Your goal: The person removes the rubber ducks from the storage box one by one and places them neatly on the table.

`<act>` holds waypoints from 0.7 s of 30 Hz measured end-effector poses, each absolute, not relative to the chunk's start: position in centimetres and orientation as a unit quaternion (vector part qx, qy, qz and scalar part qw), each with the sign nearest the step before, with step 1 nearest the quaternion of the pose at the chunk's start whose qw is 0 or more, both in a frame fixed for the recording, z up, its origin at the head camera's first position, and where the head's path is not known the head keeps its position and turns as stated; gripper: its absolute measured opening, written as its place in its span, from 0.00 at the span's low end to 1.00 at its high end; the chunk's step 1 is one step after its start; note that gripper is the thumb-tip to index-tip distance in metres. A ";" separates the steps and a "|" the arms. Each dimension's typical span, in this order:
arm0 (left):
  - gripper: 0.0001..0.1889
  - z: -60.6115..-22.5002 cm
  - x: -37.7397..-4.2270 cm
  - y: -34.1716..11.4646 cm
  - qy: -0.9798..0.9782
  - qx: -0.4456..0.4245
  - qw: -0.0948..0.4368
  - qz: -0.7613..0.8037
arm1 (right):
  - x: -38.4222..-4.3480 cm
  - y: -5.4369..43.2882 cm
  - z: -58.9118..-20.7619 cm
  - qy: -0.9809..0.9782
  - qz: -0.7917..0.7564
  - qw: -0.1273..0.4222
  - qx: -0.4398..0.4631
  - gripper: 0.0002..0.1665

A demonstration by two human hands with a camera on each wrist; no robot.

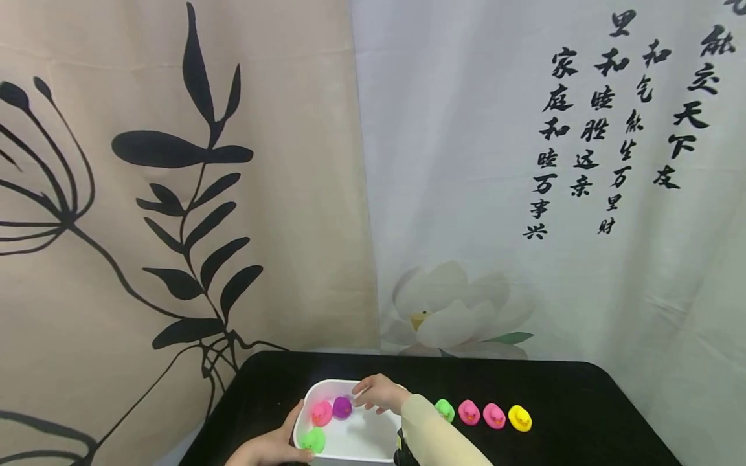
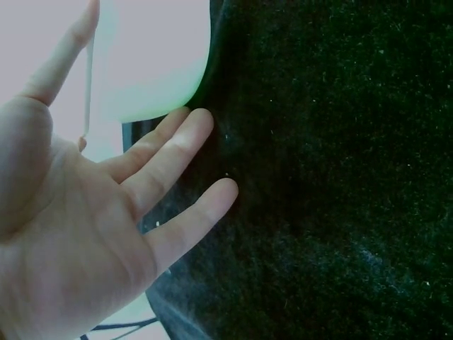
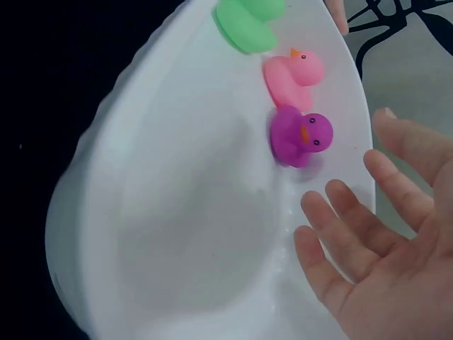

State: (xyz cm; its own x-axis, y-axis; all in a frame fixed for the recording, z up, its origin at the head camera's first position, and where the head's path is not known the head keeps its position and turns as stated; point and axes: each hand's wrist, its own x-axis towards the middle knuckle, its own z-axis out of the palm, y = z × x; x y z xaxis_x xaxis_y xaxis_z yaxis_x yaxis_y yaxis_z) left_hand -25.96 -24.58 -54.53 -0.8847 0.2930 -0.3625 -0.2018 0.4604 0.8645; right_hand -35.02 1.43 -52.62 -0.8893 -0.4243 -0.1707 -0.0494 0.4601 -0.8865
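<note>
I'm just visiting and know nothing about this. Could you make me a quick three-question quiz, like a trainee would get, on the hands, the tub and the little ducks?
1. What colour is the duck nearest the person's right hand? A: pink. B: purple. C: green.
2. True or false: every duck in view lies inside the white tub.
3. How many ducks can be seen in the tub?

Key
1. B, the purple duck.
2. False: a yellow duck, for one, lies on the black table.
3. Three: the purple duck, a pink duck and a green duck.
</note>
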 end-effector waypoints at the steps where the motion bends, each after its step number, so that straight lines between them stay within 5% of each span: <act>1: 0.56 -54.5 -25.9 -24.5 0.821 0.028 0.238 0.518 | -35.0 1.4 -52.7 0.831 -0.504 0.187 -0.139 0.14; 21: 0.57 -54.1 -25.8 -24.6 0.821 0.020 0.243 0.516 | -34.6 0.8 -54.6 0.809 -0.534 0.198 -0.144 0.16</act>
State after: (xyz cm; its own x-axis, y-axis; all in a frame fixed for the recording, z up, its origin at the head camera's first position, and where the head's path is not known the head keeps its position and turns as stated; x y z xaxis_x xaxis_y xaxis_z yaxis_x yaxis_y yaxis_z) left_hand -25.82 -24.58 -54.14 -0.8814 0.2831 -0.3780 -0.2177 0.4667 0.8572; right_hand -34.57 0.75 -54.61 -0.8801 -0.4446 -0.1664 -0.0217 0.3879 -0.9214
